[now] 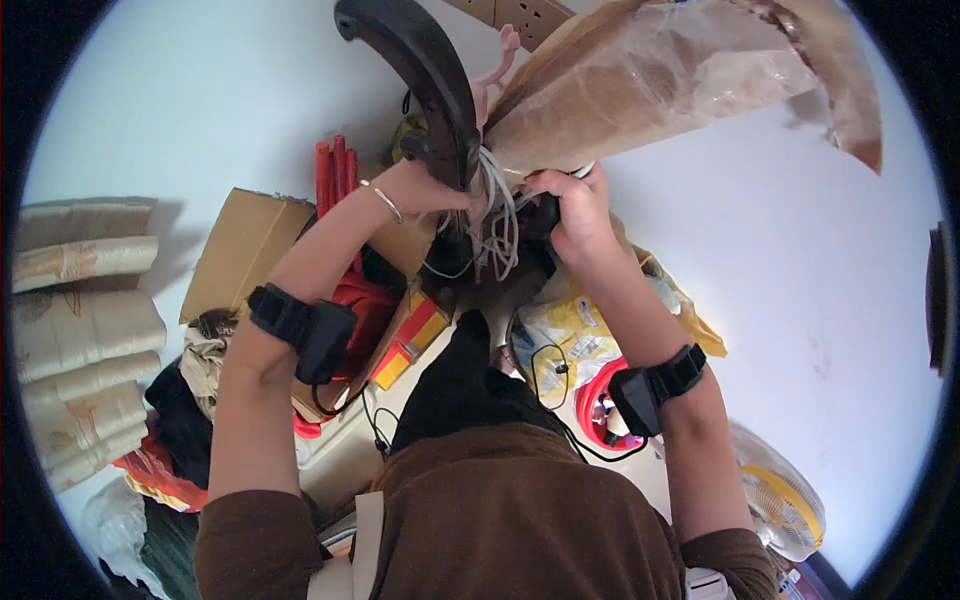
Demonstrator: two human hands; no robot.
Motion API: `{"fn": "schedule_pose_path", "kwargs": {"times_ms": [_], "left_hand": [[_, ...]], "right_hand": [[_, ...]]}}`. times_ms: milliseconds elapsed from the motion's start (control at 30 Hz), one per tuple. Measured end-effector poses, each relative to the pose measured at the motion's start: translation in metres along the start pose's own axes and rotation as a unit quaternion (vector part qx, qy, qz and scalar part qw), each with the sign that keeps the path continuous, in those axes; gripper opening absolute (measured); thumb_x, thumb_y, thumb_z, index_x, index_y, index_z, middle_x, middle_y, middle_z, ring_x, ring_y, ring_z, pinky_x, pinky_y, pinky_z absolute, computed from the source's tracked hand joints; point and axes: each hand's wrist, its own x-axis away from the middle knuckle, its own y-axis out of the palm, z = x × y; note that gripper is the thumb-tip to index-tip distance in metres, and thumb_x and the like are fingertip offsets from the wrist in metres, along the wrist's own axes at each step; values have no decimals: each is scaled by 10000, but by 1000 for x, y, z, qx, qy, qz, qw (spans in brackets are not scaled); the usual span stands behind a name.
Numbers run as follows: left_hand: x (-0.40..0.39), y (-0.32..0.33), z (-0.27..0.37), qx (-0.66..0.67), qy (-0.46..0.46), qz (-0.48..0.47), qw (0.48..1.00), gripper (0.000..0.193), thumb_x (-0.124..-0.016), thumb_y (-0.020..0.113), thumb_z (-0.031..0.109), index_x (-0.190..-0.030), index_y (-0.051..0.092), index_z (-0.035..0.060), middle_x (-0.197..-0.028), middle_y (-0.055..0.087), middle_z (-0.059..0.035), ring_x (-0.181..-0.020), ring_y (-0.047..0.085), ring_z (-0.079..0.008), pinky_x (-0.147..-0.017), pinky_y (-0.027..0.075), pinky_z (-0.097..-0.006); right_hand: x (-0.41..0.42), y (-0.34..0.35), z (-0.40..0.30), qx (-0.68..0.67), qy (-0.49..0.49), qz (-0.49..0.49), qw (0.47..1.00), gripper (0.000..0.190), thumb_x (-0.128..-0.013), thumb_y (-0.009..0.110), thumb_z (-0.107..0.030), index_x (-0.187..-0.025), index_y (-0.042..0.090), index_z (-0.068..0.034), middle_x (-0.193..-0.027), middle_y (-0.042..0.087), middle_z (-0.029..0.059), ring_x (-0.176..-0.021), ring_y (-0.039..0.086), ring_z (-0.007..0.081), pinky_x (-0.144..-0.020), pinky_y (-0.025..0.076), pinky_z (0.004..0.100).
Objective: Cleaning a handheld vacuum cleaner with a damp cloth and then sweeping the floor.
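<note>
My left hand [424, 189] reaches in at a black curved handle [439, 82], which hides most of its fingers. Its fingertips are beside a loosely bundled grey-white cord [501, 217]; whether they grip it is hidden. To the right, my right hand [579, 206] is curled closed, with a stretch of the cord running into it from the bundle. A black part [545, 217] lies right against its fingers. Just above this hand, a large brown wrapped bundle [637, 90] with a clear plastic cover slants up to the right.
Left of my arms stand an open cardboard box [240, 247] and several red sticks [337, 169]. Rolled patterned sheeting [90, 330] hangs further left. A yellow-and-white plastic bag [574, 330] and a red round container [592, 405] are below my right forearm. A fan [784, 495] stands lower right.
</note>
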Motion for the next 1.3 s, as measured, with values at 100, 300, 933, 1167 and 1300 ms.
{"fn": "schedule_pose_path", "kwargs": {"times_ms": [100,300,933,1167,1300], "left_hand": [[3,-20,-9,16,7,-31,999,445,-693,683,375,-967,614,31,-933,637,-129,-887,580,-232,-838,447,-337],[-9,-26,15,13,60,-156,986,335,-702,674,174,-999,606,36,-981,625,-121,-934,568,-228,-872,427,-346],[13,69,32,-202,183,168,947,363,-683,655,320,-940,612,68,-960,636,-92,-936,594,-237,-839,459,-337],[4,97,78,-78,142,284,945,369,-604,677,288,-909,621,88,-876,642,-103,-841,612,-261,-765,471,-351],[-6,95,83,-36,25,196,980,361,-683,703,286,-928,593,45,-897,627,-90,-864,596,-237,-787,451,-332]], "right_hand": [[19,20,-10,-36,-23,12,999,428,-575,597,112,-966,488,-24,-849,585,87,-765,569,208,-684,462,320],[49,24,-8,-30,-26,96,995,313,-622,568,95,-913,555,-19,-830,604,82,-762,589,205,-682,468,313],[51,-43,-13,87,70,25,993,323,-640,620,36,-958,575,9,-889,621,107,-804,606,228,-744,495,342],[70,-43,-80,174,23,6,984,358,-604,595,72,-960,567,32,-870,613,120,-803,601,233,-710,502,330],[53,-36,-107,227,33,-26,973,542,-570,528,85,-1102,440,25,-885,567,136,-779,561,246,-689,469,336]]}}
